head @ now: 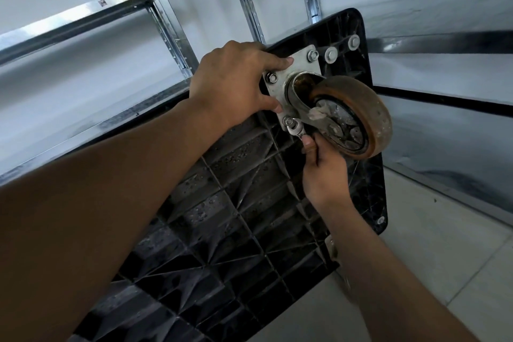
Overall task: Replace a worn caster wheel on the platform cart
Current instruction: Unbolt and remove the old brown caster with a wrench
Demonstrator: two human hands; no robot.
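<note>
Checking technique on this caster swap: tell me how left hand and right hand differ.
The left hand holds no tool, fingers spread on the mounting plate; the right hand grips a wrench. The left hand sits left of the caster wheel, the right hand below it. Both are bare.

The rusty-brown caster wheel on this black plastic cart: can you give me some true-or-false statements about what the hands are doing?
1. The worn rusty-brown caster wheel is bolted to the black ribbed plastic cart. True.
2. The left hand rests on the grey metal mounting plate. True.
3. The right hand holds a hammer. False: it grips a silver wrench set on a nut at the plate's corner.
4. The cart stands on its wheels. False: it is tipped up, underside showing.
</note>
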